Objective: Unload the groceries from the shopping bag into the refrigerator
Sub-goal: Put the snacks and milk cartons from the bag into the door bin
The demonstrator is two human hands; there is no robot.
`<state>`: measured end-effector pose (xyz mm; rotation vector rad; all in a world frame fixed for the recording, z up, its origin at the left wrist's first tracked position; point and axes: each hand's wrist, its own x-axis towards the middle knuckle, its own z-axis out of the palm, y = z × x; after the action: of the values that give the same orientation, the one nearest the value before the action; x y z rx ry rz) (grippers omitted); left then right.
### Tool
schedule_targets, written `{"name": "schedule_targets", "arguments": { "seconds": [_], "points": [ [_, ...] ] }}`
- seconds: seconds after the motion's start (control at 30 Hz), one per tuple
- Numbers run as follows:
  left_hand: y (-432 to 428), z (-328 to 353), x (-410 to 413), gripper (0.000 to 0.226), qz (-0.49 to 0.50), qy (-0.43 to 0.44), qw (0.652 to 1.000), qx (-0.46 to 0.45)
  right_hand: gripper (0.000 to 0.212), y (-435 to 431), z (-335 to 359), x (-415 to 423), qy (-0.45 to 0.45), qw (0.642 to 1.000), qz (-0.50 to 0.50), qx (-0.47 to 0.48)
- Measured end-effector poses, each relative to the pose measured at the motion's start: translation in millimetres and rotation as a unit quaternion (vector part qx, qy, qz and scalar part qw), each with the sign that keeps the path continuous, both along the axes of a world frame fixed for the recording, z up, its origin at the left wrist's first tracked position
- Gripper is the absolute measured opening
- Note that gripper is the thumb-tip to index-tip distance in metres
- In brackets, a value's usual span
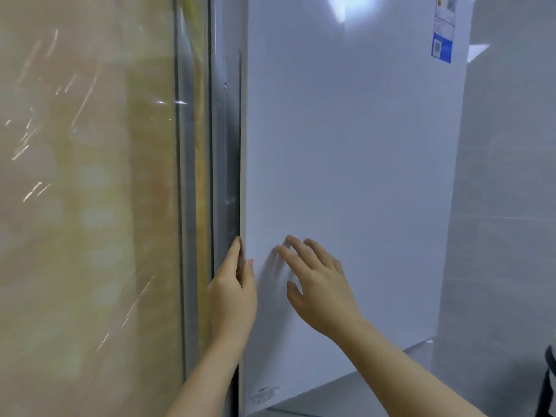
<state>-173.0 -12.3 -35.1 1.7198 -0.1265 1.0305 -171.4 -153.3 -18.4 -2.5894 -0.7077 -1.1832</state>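
The left grip [233, 293] pinched the free edge of the refrigerator door [346, 145]; the right grip [319, 284] lay spread against the door's face. A steady pull from that edge, with the spread fingers only steadying, seemed advisable. No groceries showed.

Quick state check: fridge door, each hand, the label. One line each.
refrigerator door: narrow dark gap at its left edge, looks barely ajar; inside hidden.
left hand: grips the door's left edge, thumb on the front.
right hand: fingers straight and spread at the door's face; contact unclear.
label: stuck on the door's upper right corner.
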Motion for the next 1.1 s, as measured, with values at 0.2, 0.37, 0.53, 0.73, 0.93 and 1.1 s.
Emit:
{"name": "schedule_targets", "arguments": {
  "seconds": [0.2,0.37,0.53,0.73,0.93,1.1],
  "points": [
    [-1,-5,46,0.045,0.048,0.023,0.997,-0.056,0.066,7,-1,53,-0.044,0.997,-0.004,-0.056],
    [3,2,83,0.054,0.083,0.078,0.993,-0.033,0.064,12,-3,93,-0.028,0.996,-0.017,-0.081],
    [10,7,115,0.057,0.066,0.123,0.99,-0.005,0.063,24,-5,125,0.003,0.996,-0.04,-0.082],
    [13,1,150,0.063,0.02,0.124,0.989,0.083,0.038,27,-8,154,0.056,0.996,-0.028,-0.059],
    [20,-5,185,0.065,-0.013,0.169,0.965,0.199,0.042,21,-12,176,0.166,0.979,-0.08,-0.087],
    [21,-11,197,0.06,-0.014,0.164,0.954,0.249,0.039,19,-17,188,0.202,0.968,-0.102,-0.11]
  ]
}}
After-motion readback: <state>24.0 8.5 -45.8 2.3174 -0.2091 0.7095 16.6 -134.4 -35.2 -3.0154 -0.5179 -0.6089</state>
